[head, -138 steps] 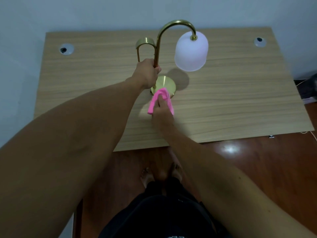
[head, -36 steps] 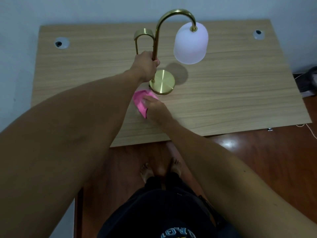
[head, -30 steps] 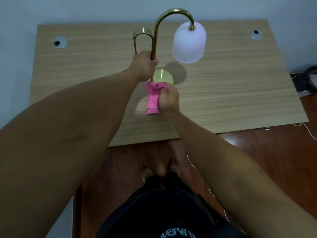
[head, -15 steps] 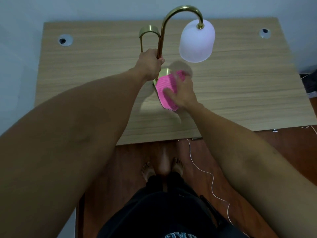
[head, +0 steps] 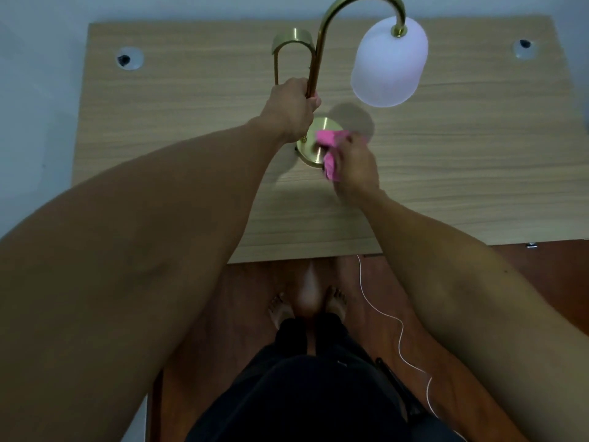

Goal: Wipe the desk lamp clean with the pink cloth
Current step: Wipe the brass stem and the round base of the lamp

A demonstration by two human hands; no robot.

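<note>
A brass desk lamp (head: 319,55) stands upright near the middle back of the wooden desk (head: 446,173). Its white frosted shade (head: 389,63) hangs to the right of the curved stem. My left hand (head: 293,106) is closed around the lower stem, just above the round brass base (head: 310,148). My right hand (head: 352,164) grips the bunched pink cloth (head: 328,145) and presses it onto the right side of the base. Part of the cloth is hidden under my fingers.
The desk has a round cable hole at the back left (head: 128,59) and another at the back right (head: 524,46). A thin white cord (head: 398,327) trails over the reddish floor below the desk's front edge, near my bare feet (head: 307,306). A pale wall runs behind the desk.
My right hand has shifted the pink cloth down and right, from spread over the base's front to bunched on its right side. My left hand keeps its hold on the stem.
</note>
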